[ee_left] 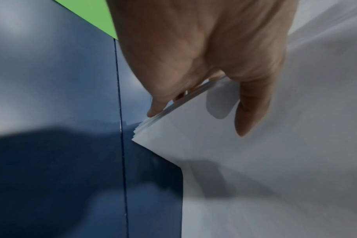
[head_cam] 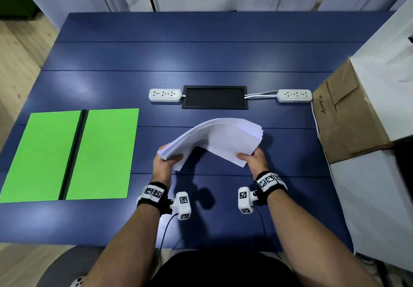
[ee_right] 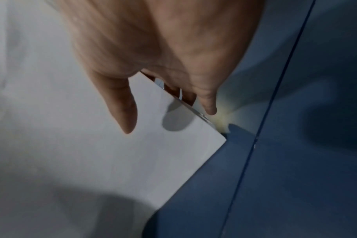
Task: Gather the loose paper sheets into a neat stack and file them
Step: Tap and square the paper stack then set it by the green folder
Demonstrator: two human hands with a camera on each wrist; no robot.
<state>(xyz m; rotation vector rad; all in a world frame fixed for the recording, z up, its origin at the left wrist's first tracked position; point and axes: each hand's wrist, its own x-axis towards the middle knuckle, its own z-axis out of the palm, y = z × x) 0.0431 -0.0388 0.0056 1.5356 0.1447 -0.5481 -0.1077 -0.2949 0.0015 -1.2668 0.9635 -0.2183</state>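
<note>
We see the left hand (head_cam: pixel 164 166) and right hand (head_cam: pixel 254 160) each grasping an end of the bent paper stack (head_cam: pixel 214 140) above the table (head_cam: pixel 201 56).

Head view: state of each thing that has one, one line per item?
paper stack: gathered, bowed upward, held at both ends above the table
left hand: grips the stack's left end
right hand: grips the stack's right end
green folder: open, flat on the table, no paper in it
power strips: nothing plugged into the visible sockets
cardboard box: flaps closed

Office: blue desk (head_cam: pixel 201 58) with power strips (head_cam: pixel 165 95), cable hatch (head_cam: pixel 215 97).
</note>
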